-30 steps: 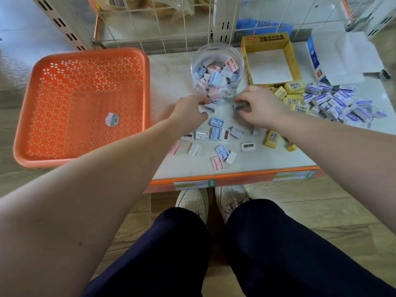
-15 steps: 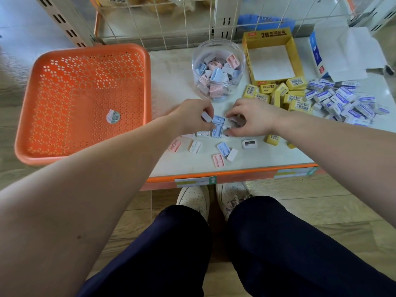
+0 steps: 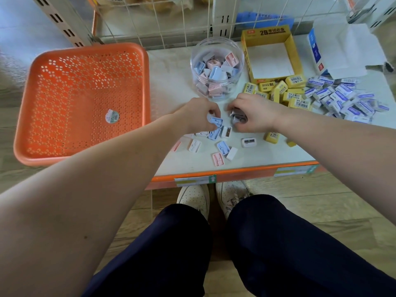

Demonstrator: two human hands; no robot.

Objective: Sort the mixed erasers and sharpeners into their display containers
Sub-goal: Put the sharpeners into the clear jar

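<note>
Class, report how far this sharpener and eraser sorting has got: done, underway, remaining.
Done: the clear round plastic jar holds pastel sharpeners. In hand: the left hand pinches a blue sharpener; the right hand grips several sharpeners. Left: loose sharpeners, yellow erasers outside the empty yellow cardboard box, blue-white erasers heaped.

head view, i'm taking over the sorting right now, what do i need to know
Left hand: grip pinches a pale blue plastic sharpener over the white shelf.
Right hand: curled round a small bunch of sharpeners.
Done: the clear round plastic jar is partly filled with pink, blue and white sharpeners.
To do: several loose sharpeners near the shelf's front edge go in the jar. The yellow cardboard box is empty, with the yellow-wrapped erasers piled before it; the blue-and-white erasers lie heaped right of them by the white-and-blue carton.
</note>
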